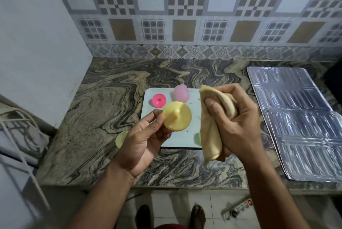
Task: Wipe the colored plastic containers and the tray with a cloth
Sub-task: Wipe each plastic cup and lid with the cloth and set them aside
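Left hand [143, 136]: fingers curled, pinching the yellow container [176, 116] by its rim, held above the tray [177, 141].
Right hand [235, 117]: fingers and thumb closed around the bunched cloth [212, 128], just right of the yellow piece, apart from it.
Beyond the fingers: pink container [159, 100] and pale pink container [181, 92] on the tray.
Progress: judged midway; tray and others probably left.

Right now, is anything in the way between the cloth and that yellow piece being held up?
Nothing visible. The left hand holds the yellow piece above the tray; the cloth, gripped by the right hand, hangs beside it across a bare gap.
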